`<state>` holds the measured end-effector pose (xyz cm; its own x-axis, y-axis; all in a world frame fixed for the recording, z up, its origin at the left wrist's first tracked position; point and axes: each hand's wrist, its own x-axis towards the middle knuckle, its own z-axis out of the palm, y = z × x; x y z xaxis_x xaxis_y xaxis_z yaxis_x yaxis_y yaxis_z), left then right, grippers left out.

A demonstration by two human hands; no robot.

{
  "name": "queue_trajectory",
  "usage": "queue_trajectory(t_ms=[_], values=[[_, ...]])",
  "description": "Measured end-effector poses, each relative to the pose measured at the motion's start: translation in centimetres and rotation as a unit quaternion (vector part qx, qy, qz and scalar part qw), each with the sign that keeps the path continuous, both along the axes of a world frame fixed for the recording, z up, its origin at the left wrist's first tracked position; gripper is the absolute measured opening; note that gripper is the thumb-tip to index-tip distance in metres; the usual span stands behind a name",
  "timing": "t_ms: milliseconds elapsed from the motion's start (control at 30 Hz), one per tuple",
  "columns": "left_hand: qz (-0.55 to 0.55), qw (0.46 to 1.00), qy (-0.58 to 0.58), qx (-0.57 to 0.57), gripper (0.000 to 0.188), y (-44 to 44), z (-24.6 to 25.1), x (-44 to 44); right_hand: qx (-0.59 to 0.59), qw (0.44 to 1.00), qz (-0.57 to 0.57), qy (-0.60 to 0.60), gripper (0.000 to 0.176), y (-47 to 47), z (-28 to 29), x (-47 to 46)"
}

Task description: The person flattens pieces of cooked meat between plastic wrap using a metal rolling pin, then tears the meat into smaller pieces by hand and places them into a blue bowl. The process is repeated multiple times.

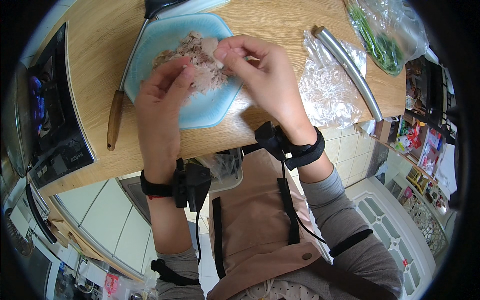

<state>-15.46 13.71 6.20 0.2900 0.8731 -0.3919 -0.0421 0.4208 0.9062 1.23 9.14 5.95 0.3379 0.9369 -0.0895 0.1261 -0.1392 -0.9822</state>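
Note:
A pale blue, many-sided plate (210, 120) stands on the wooden counter before me, with a heap of shredded cooked meat (204, 80) on it. Over the plate's right part, my right hand (266, 71) pinches a pale, flat piece of meat (210, 48) between thumb and fingers. My left hand (161, 93) is above the plate's lower left, thumb and fingertips together around a small pale bit, seemingly meat. Both wrists wear black straps with small devices.
Left of the plate lies a wooden-handled utensil (115, 120); beyond it is a gas hob (56, 112) with a lit burner under a pan (17, 120). At right are crumpled clear plastic (326, 90), a curved metal handle-like object (348, 67) and bagged greens (378, 41).

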Motion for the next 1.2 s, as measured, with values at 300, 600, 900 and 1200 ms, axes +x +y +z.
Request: queue_trajectory(t_ms=[300,600,900,1200], values=[[0.038,0.995,-0.063,-0.072,0.026,0.3,0.2,0.8,-0.012,1.000,0.018,0.021,0.015,0.1,0.2,-0.1],[0.019,0.993,0.096,0.067,0.029,-1.0,0.0,1.9,-0.031,0.999,0.029,0.007,0.011,0.1,0.1,-0.3],[0.016,0.991,0.105,0.077,0.027,-0.7,-0.1,1.5,-0.010,0.999,-0.032,0.037,0.013,0.2,0.0,-0.3],[0.006,0.989,0.121,0.089,0.023,-0.6,-0.1,1.5,0.000,1.000,0.005,0.027,0.016,-0.1,-0.1,-0.7]])
